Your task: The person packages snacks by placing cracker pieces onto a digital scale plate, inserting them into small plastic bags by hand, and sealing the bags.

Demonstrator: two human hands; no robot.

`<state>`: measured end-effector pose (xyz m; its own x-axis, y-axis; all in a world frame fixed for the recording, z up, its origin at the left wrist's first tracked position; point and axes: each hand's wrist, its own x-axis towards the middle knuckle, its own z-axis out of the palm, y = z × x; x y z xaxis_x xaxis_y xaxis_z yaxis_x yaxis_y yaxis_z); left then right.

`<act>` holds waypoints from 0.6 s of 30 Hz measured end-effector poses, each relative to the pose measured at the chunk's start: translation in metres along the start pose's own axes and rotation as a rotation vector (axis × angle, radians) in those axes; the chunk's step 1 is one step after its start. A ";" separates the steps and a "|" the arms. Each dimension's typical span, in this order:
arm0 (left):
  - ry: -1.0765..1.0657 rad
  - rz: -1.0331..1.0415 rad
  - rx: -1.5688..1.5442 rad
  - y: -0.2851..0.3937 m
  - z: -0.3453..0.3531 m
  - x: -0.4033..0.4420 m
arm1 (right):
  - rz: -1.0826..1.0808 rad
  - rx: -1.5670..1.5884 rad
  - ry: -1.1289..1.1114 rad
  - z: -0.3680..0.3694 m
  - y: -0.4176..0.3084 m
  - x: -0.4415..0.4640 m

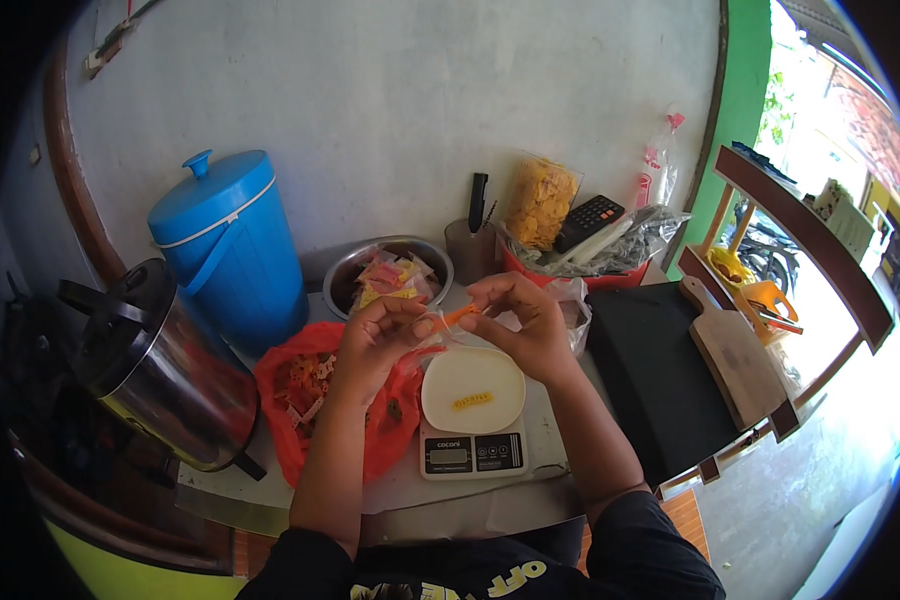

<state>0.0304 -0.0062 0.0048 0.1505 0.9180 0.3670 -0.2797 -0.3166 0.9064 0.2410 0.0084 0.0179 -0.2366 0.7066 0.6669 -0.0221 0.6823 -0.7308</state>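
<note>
Above the kitchen scale, my left hand [380,335] pinches what looks like a small clear plastic bag [437,322]. My right hand [518,318] is closed, thumb against fingers, on a small orange strip [458,316] at the mouth of that plastic; its exact kind is too small to tell. Below them stands the white kitchen scale [473,455], and a short yellow strip with markings [472,400] lies on its pan. Left of the scale, beside my left forearm, an open red plastic bag [285,440] holds many small orange and pale pieces.
Behind my hands, a steel bowl [336,285] contains small colourful packets. A blue drink jug [235,260] and a steel pot [185,380] stand left. A red basket [625,283] holds a calculator [589,222] and plastic bags. At right, a cutting board [735,360] rests on a black case [645,375].
</note>
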 end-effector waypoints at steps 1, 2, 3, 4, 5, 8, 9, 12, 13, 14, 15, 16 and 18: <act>-0.005 -0.009 0.004 0.001 0.001 0.000 | 0.009 -0.022 0.008 0.001 -0.002 0.000; -0.006 -0.017 -0.003 0.000 0.001 0.000 | 0.016 -0.044 0.017 0.002 -0.003 -0.001; -0.008 -0.026 -0.009 -0.002 0.001 -0.001 | 0.003 -0.097 -0.003 0.002 -0.001 -0.001; -0.010 -0.033 -0.015 -0.003 0.000 -0.001 | -0.011 -0.152 -0.022 0.001 0.003 -0.002; 0.001 -0.029 -0.013 -0.004 0.000 -0.001 | -0.025 -0.206 -0.041 0.001 0.004 -0.002; 0.026 -0.009 -0.008 -0.006 0.000 -0.001 | -0.141 -0.266 -0.042 0.004 0.003 0.001; 0.028 0.004 -0.009 -0.007 -0.001 -0.001 | -0.179 -0.262 -0.061 0.005 0.002 0.001; 0.025 0.054 -0.008 -0.006 0.001 0.000 | -0.233 -0.264 -0.115 0.010 -0.002 0.001; 0.023 0.071 -0.007 -0.006 0.001 0.000 | -0.213 -0.274 -0.129 0.011 -0.004 0.000; 0.023 0.076 -0.006 -0.006 0.002 0.000 | -0.193 -0.284 -0.143 0.012 -0.005 0.000; 0.023 0.083 -0.005 -0.005 0.002 0.000 | -0.161 -0.281 -0.159 0.012 -0.005 -0.001; 0.023 0.089 -0.003 -0.005 0.002 0.001 | -0.129 -0.279 -0.176 0.011 -0.005 -0.001; 0.010 0.071 -0.026 -0.001 0.004 -0.001 | -0.069 -0.279 -0.189 0.010 -0.005 -0.002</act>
<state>0.0349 -0.0076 0.0042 0.1195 0.8958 0.4280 -0.3139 -0.3749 0.8723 0.2316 0.0020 0.0188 -0.4199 0.6280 0.6552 0.2165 0.7704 -0.5997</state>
